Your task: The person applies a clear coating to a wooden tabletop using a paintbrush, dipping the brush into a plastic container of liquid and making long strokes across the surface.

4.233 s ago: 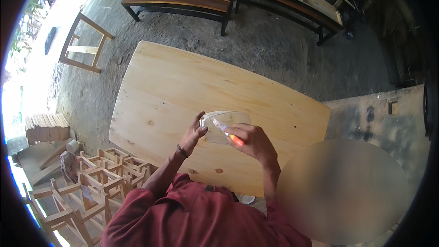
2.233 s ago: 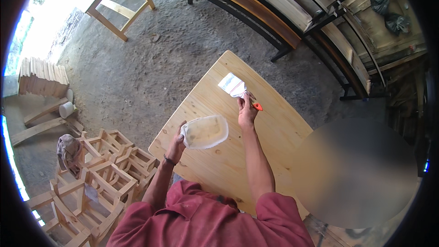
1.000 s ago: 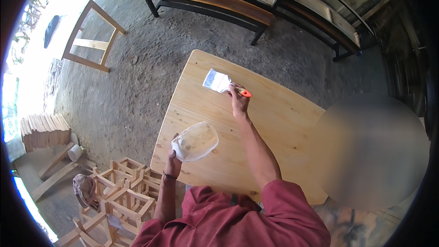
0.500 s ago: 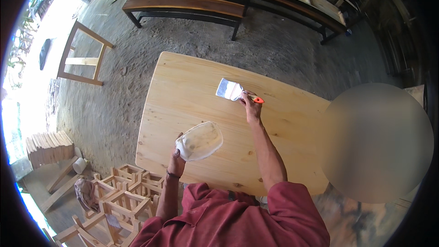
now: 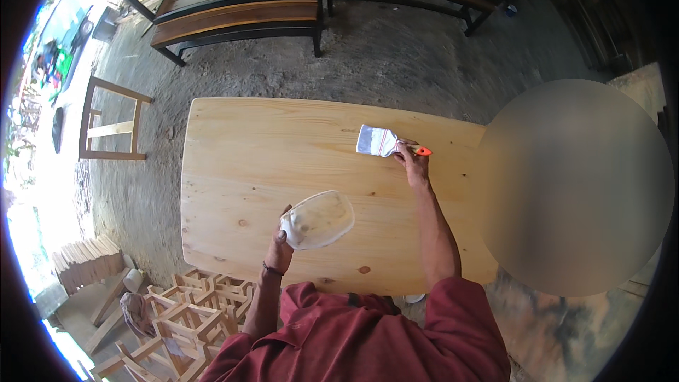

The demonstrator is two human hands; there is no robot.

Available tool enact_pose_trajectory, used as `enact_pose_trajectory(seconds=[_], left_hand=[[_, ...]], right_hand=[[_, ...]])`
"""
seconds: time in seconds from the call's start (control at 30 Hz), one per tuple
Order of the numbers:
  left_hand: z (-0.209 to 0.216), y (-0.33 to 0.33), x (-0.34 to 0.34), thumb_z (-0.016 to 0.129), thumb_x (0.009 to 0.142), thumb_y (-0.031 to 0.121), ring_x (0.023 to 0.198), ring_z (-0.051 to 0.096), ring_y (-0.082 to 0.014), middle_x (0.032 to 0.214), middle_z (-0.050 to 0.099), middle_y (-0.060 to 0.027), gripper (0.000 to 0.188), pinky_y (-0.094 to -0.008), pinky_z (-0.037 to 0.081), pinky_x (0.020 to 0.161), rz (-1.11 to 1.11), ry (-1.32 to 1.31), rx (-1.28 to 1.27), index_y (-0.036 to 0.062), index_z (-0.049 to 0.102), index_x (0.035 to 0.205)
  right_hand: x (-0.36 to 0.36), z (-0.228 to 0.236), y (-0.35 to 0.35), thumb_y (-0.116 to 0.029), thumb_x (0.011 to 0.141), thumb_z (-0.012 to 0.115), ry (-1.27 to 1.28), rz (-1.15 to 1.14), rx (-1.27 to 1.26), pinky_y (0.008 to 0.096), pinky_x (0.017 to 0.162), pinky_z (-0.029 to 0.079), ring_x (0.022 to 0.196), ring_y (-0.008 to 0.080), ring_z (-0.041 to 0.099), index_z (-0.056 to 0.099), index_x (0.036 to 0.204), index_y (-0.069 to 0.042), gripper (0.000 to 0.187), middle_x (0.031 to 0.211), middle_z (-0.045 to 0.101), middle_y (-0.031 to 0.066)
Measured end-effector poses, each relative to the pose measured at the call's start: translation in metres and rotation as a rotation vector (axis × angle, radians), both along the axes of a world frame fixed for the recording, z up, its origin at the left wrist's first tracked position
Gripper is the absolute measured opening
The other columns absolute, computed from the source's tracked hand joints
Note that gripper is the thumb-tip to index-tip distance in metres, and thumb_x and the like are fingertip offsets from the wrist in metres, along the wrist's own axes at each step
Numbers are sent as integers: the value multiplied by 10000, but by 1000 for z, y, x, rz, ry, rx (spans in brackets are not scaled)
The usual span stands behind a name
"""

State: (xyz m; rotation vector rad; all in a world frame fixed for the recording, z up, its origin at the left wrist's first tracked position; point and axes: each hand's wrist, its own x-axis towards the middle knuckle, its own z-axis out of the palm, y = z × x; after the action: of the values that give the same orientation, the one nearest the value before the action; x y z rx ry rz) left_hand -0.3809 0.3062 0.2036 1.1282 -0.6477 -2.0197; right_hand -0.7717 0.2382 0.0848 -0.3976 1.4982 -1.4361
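Observation:
A pale wooden tabletop (image 5: pixel 304 141) with rounded corners lies in front of me. Above its near half, my left hand (image 5: pixel 279 247) grips a translucent whitish plastic container (image 5: pixel 320 219) by its left end, the open side facing up. Farther off and to the right, my right hand (image 5: pixel 412 161) is closed on the handle of a wide paintbrush (image 5: pixel 378 141). The brush has an orange-tipped handle and whitish bristles that point left over the wood. Whether the bristles touch the surface, I cannot tell.
Several small wooden frames (image 5: pixel 194 318) are piled at the lower left, a cloth (image 5: pixel 136 313) among them. Beyond lie stacked wood pieces (image 5: pixel 86 263). A wooden frame (image 5: pixel 113 127) stands on the floor at left. Dark-framed benches (image 5: pixel 240 18) stand at the far side. A blurred round patch hides the right.
My view has turned, so the tabletop now lies straighter and farther left. The brush has shifted right in the picture. Both hands keep hold of the same things.

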Motion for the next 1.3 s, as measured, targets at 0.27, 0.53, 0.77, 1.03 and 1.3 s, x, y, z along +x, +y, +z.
enact_pose_trajectory(seconds=[0.27, 0.53, 0.77, 1.03, 1.3], left_hand=[[-6, 18, -75, 698, 667, 628, 1363, 321, -281, 1478, 323, -135, 1136, -442, 287, 1107, -92, -24, 19, 54, 170, 1493], [-36, 33, -121, 710, 648, 632, 1342, 355, -286, 1457, 350, -149, 1158, -436, 310, 1098, -193, -1, 16, 38, 177, 1487], [-45, 42, -151, 743, 626, 578, 1291, 409, -293, 1404, 400, -139, 1132, -442, 360, 1072, -181, 23, 26, 44, 212, 1471], [-17, 46, -179, 817, 510, 494, 1250, 449, -371, 1363, 423, -190, 1138, -517, 427, 1012, -70, -21, 107, 50, 299, 1421], [-6, 48, -180, 754, 613, 551, 1293, 414, -320, 1417, 392, -154, 1082, -473, 356, 1079, -131, -35, 67, 64, 270, 1450]], right_hand=[[-125, -11, 60, -164, 861, 685, 10, -35, -17, 318, 820, 539, 933, 156, 632, 591, 1114, -60, 289, 1027, 645, 53], [-252, -10, 118, -126, 873, 671, 20, -90, -19, 304, 810, 548, 936, 141, 625, 581, 1105, -90, 251, 1048, 624, 33], [-360, -16, 163, -90, 879, 642, -5, -133, -11, 314, 809, 555, 938, 178, 636, 565, 1121, -21, 263, 1045, 629, 91], [-469, -7, 221, -80, 895, 620, 19, -142, 44, 345, 880, 531, 994, 203, 634, 579, 1127, -23, 242, 1082, 640, 97], [-516, 30, 259, -134, 859, 675, 299, -203, 154, 344, 894, 505, 1002, 196, 620, 592, 1122, 9, 311, 1063, 629, 95]])
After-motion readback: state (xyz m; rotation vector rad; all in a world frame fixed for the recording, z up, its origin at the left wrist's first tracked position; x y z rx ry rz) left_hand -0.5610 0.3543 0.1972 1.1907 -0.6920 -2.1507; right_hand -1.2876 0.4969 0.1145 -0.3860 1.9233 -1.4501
